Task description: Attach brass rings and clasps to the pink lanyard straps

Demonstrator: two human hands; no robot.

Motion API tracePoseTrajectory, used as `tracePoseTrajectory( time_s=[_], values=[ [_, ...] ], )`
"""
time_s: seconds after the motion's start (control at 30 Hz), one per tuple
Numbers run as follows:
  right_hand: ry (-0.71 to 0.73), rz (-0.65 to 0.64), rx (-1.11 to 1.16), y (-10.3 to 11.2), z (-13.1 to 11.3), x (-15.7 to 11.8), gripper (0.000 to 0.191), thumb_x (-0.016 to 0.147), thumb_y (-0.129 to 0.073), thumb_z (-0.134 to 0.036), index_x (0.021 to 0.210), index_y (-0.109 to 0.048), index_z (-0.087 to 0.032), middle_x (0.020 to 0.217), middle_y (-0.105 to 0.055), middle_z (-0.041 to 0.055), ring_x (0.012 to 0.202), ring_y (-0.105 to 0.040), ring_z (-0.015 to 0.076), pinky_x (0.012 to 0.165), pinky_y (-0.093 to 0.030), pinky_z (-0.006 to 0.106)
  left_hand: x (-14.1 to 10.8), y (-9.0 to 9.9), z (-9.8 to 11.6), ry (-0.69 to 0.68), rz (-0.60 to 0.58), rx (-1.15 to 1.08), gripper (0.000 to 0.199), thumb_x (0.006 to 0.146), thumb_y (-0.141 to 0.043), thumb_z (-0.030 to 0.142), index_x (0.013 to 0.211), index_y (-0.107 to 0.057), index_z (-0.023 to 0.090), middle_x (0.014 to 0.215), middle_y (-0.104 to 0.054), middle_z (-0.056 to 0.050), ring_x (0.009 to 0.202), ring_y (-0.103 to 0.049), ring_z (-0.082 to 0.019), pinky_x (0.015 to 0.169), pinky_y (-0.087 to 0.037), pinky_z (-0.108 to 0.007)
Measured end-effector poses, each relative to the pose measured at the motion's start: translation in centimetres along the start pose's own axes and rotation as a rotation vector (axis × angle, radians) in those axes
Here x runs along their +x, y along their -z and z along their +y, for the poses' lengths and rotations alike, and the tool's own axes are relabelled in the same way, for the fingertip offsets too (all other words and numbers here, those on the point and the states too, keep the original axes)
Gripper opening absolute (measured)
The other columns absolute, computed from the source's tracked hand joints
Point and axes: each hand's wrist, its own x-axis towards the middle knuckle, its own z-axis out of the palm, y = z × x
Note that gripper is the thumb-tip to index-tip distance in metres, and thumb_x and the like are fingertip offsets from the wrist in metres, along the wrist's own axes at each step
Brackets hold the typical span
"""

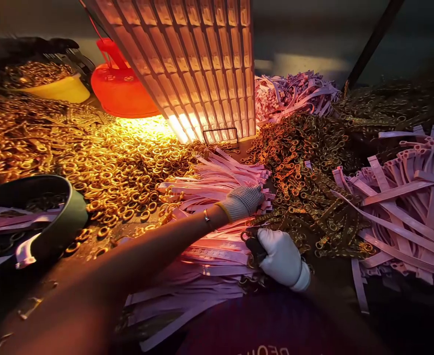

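Observation:
My left hand (242, 202), in a dotted light glove, reaches across a pile of pink straps (217, 172). Its fingers curl down at the straps' right ends and seem closed on a strap, though the fingertips are hard to see. Closer to my body is my right hand (281, 256), in a white glove with dark fingertips. It is closed beside the same straps, and a small dark ring (245, 235) shows at its fingertips. What else it grips is hidden. More pink straps (187, 291) spread below my left forearm, toward my body.
Gold rings (128, 172) cover the left side. Brass clasps (313, 197) are heaped right of my hands. Another strap pile (416, 197) lies far right. A ribbed plastic tray (202, 64) stands upright behind, beside a lit red lamp (122, 88). A dark green tub (72, 207) sits left.

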Motion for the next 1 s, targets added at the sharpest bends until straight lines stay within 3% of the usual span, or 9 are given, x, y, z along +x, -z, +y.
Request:
tracePoseTrajectory(
  time_s=[0.1,0.23,0.37,0.43,0.57,0.63,0.7,0.87,1.0],
  values=[
    [-0.015,0.021,0.004,-0.1,-0.1,-0.1,0.006,0.084,-0.061,-0.015,0.083,-0.06,-0.021,0.078,-0.071,0.0027,0.069,-0.064,0.0179,0.062,-0.034,0.027,0.5,-0.7,1.4,0.013,0.008,-0.024,0.028,0.089,-0.065,0.03,0.112,-0.071,0.016,0.104,-0.072,-0.019,0.088,-0.072,-0.032,0.076,-0.054,-0.04],
    [-0.044,0.075,0.049,-0.5,0.0,-0.3,0.01,0.08,-0.06,-0.012,0.083,-0.063,-0.021,0.076,-0.07,0.0024,0.069,-0.064,0.0185,0.062,-0.038,0.026,0.2,-1.2,2.7,0.059,0.077,-0.082,0.034,0.093,-0.054,0.022,0.122,-0.065,0.007,0.093,-0.072,-0.024,0.089,-0.073,-0.039,0.075,-0.053,-0.047],
    [-0.027,0.172,0.177,-0.8,0.5,-0.9,0.027,0.087,-0.056,-0.014,0.11,-0.069,-0.022,0.081,-0.073,0.0043,0.072,-0.067,0.0205,0.068,-0.047,0.027,-2.0,0.1,1.7,0.033,0.144,-0.213,0.018,0.084,-0.064,0.017,0.101,-0.068,0.013,0.09,-0.072,-0.014,0.085,-0.072,-0.03,0.075,-0.053,-0.04],
    [-0.013,0.215,0.22,-0.6,0.5,-1.0,0.037,0.09,-0.056,-0.016,0.125,-0.066,-0.023,0.081,-0.074,0.0044,0.071,-0.067,0.0211,0.069,-0.05,0.028,-4.2,1.0,0.7,0.033,0.198,-0.293,0.01,0.088,-0.058,0.019,0.095,-0.064,0.016,0.086,-0.07,-0.008,0.078,-0.069,-0.02,0.07,-0.052,-0.03],
    [0.107,0.234,0.233,0.5,-0.5,-0.5,0.034,0.093,-0.055,-0.019,0.124,-0.067,-0.025,0.088,-0.074,0.0052,0.076,-0.067,0.0208,0.073,-0.051,0.029,-10.9,1.0,0.0,0.206,0.259,-0.966,0.015,0.094,-0.051,0.033,0.088,-0.054,0.02,0.058,-0.047,0.006,0.044,-0.042,-0.009,0.042,-0.032,-0.019],
    [0.168,0.226,0.186,1.0,-1.4,0.0,0.028,0.094,-0.054,-0.018,0.117,-0.068,-0.024,0.092,-0.073,0.006,0.082,-0.066,0.021,0.076,-0.05,0.029,-13.9,0.1,0.5,0.274,0.281,-1.36,0.02,0.091,-0.058,0.039,0.083,-0.051,0.021,0.054,-0.038,0.008,0.04,-0.032,-0.007,0.039,-0.023,-0.019],
    [0.186,0.208,0.086,1.1,-2.3,0.5,0.026,0.093,-0.052,-0.015,0.112,-0.068,-0.023,0.093,-0.072,0.0068,0.085,-0.065,0.0214,0.077,-0.049,0.029,-16.0,-0.9,1.4,0.271,0.298,-1.526,0.029,0.09,-0.061,0.045,0.079,-0.049,0.021,0.054,-0.037,0.009,0.039,-0.028,-0.006,0.038,-0.021,-0.019],
    [0.211,0.086,-0.344,0.4,-3.7,0.9,0.019,0.086,-0.054,-0.011,0.098,-0.066,-0.018,0.082,-0.068,0.0066,0.074,-0.061,0.0209,0.066,-0.041,0.029,-17.3,-1.6,2.7,0.245,0.332,-1.418,0.037,0.093,-0.056,0.049,0.072,-0.051,0.019,0.053,-0.04,0.007,0.042,-0.029,-0.007,0.041,-0.022,-0.021],
    [0.263,0.194,-0.645,0.0,-3.9,0.7,0.01,0.088,-0.055,-0.013,0.083,-0.06,-0.019,0.067,-0.061,0.0057,0.06,-0.054,0.0211,0.056,-0.029,0.033,-16.8,-1.3,2.6,0.15,0.506,-1.005,0.025,0.088,-0.062,0.038,0.074,-0.06,0.017,0.065,-0.055,0.001,0.058,-0.043,-0.01,0.051,-0.031,-0.022]
  ],
)
